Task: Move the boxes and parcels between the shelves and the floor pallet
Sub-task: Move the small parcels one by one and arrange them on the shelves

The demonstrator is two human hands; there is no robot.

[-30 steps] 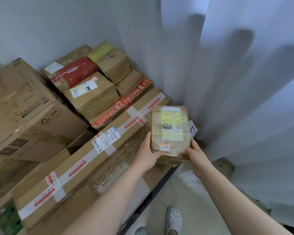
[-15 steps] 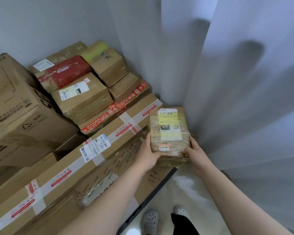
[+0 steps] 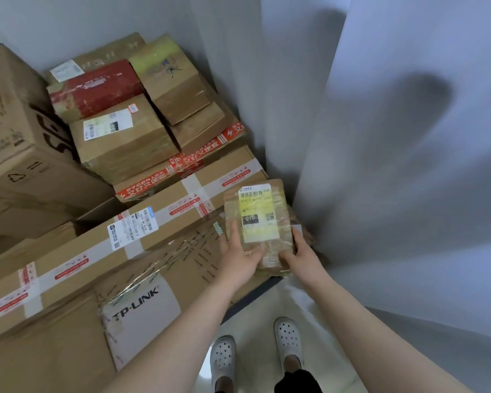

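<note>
The small yellow-labelled parcel (image 3: 260,222) now sits lower than a second ago. Then it was held up clear of the stack; now it lies just beside the right end of the long white-taped box (image 3: 182,217), seemingly touching the cartons beneath. The left hand (image 3: 238,259) clasps its near left edge, and the right hand (image 3: 301,256) grips its near right corner. This looks like a set-down on the pallet stack, with only the release left. The view has also tipped further down.

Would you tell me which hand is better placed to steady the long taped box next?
Left hand, probably: it grips the parcel on the side nearest the long taped box; the right hand lies farther away.
</note>
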